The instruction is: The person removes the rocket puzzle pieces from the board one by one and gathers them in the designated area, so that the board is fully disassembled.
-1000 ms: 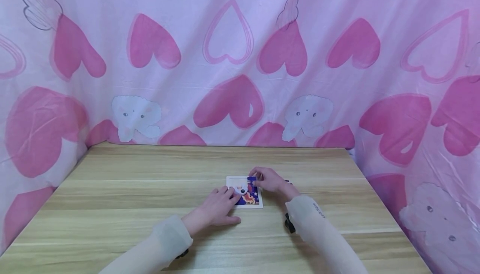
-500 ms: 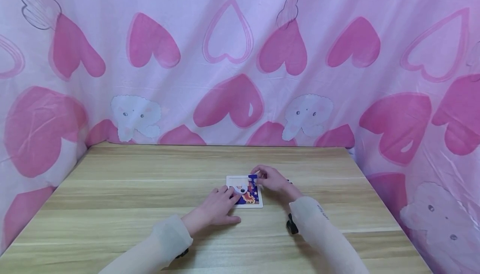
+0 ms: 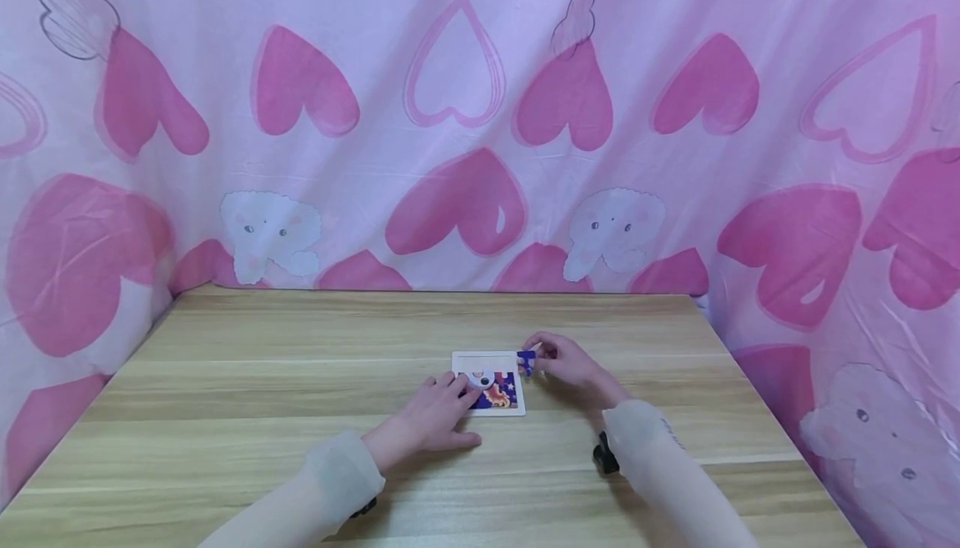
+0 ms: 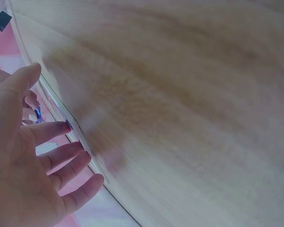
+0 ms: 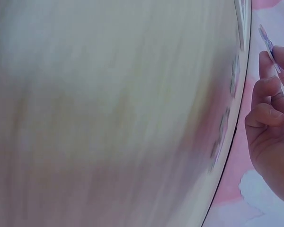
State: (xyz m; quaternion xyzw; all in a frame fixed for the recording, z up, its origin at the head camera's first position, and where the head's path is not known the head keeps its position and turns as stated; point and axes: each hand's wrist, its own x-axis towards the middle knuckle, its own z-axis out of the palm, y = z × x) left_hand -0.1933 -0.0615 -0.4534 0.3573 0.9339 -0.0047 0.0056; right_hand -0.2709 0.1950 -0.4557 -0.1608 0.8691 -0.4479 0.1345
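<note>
A white-rimmed jigsaw puzzle board (image 3: 498, 413) lies on the table, with a dark blue and orange picture in its lower part and a pale upper part. My left hand (image 3: 433, 414) rests its fingertips on the board's left side, fingers loosely extended and thumb apart. In the left wrist view, those fingers (image 4: 71, 161) touch the board's edge. Just right of the board, my right hand (image 3: 566, 360) pinches a blue jigsaw puzzle piece (image 3: 527, 360) between thumb and fingers. The right wrist view shows this piece (image 5: 269, 45) edge-on, raised above the table.
Two loose puzzle pieces show in the right wrist view: one piece (image 5: 235, 75) nearer the board and another (image 5: 219, 139) farther off. Bare wooden tabletop (image 3: 300, 339) surrounds the board. A pink heart-print curtain (image 3: 457, 198) stands behind and along both sides.
My right hand has lifted the blue puzzle piece off the board's upper right and carried it rightward past the rim. The left hand stays in place.
</note>
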